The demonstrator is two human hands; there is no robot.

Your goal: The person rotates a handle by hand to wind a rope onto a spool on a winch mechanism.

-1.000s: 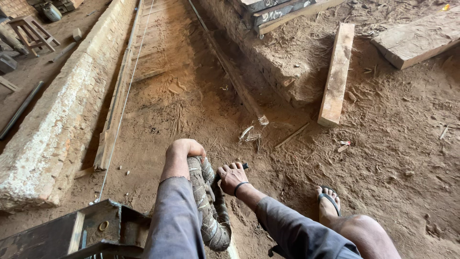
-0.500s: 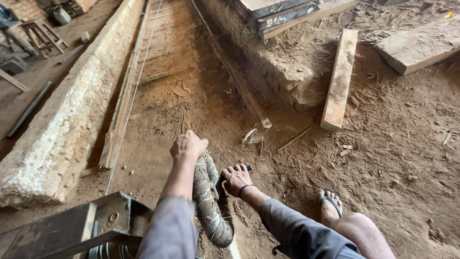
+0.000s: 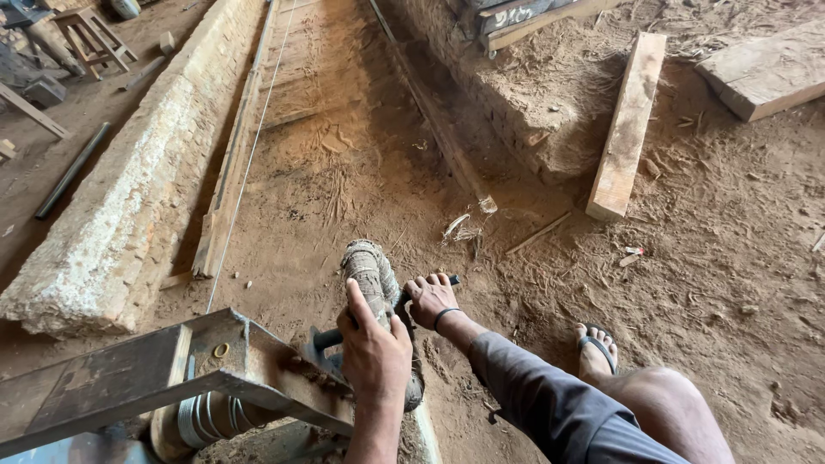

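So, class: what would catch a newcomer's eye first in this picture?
Low in the middle, the left hand and the right hand grip a rope-wrapped wheel by a metal frame. Beyond it a long dirt trench runs away, with a wooden plank lying to the right.

Rough outdoor timber workshop: sawdust-strewn dirt floor [image 3: 730, 258], wooden planks [image 3: 627, 129] upper right, long masonry ledge [image 3: 129, 206] at left, rusty steel frame [image 3: 129, 378] lower left.
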